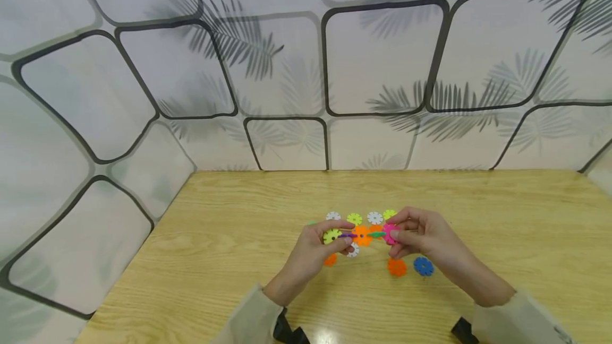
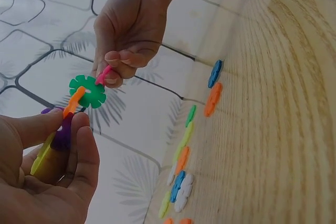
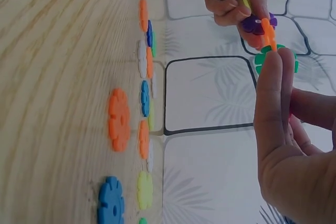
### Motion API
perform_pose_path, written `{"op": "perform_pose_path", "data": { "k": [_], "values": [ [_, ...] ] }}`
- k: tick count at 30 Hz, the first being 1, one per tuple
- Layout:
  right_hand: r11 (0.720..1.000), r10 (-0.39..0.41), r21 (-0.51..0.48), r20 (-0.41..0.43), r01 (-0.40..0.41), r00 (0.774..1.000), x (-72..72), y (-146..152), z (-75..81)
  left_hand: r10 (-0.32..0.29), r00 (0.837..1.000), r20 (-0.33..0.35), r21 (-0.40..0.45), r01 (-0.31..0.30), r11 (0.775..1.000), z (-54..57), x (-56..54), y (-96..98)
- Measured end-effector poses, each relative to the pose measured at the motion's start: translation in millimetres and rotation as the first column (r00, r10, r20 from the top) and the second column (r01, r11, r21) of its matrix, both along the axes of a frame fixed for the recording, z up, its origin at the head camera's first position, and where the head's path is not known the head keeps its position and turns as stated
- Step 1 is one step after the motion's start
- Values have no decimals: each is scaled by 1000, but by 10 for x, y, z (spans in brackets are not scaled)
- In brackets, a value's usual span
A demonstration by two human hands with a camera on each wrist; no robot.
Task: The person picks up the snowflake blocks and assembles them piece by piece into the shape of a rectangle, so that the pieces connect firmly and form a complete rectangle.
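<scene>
Between the two hands, held above the table, runs a joined chain of slotted, flower-shaped plastic discs. In the head view its yellow disc (image 1: 329,236) is at the left, then comes a purple disc (image 2: 63,134) seen edge-on, an orange disc (image 1: 362,235), a green disc (image 2: 93,96) and a pink disc (image 1: 388,234) at the right. The left hand (image 1: 311,252) pinches the purple disc between thumb and fingers, the yellow one lying against its palm side. With thumb and fingertips the right hand (image 1: 425,231) pinches the pink disc, which its fingers largely hide in the right wrist view.
Loose discs lie flat on the wooden table (image 1: 229,243): a blue disc (image 1: 423,266) and an orange disc (image 1: 396,267) near the right hand, with several white, yellow, orange and other discs behind and below the chain. A leaf-patterned wall covering (image 1: 287,78) borders the table's back and left.
</scene>
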State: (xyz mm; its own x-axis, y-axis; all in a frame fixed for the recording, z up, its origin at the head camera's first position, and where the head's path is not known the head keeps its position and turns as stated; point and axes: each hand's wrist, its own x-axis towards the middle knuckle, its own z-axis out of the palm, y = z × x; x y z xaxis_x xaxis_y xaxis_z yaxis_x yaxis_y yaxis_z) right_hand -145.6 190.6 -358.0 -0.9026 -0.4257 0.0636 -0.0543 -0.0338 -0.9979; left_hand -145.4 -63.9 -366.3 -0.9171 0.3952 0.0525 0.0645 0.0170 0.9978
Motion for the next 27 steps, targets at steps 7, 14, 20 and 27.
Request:
{"op": "perform_pose_path", "data": {
  "k": [7,14,20,27],
  "values": [
    [999,-49,2,-7,49,999,24,-46,-6,-15,999,-30,5,15,1000,1,17,6],
    [998,-61,10,-32,61,998,32,-61,-38,-2,999,-49,2,2,1000,4,34,18],
    [998,-64,-3,-16,63,998,41,-68,-27,3,998,-59,5,-3,1000,7,40,34],
    [997,-78,11,-35,79,996,60,-85,8,17,999,-38,13,-16,1000,6,55,44]
  ]
}}
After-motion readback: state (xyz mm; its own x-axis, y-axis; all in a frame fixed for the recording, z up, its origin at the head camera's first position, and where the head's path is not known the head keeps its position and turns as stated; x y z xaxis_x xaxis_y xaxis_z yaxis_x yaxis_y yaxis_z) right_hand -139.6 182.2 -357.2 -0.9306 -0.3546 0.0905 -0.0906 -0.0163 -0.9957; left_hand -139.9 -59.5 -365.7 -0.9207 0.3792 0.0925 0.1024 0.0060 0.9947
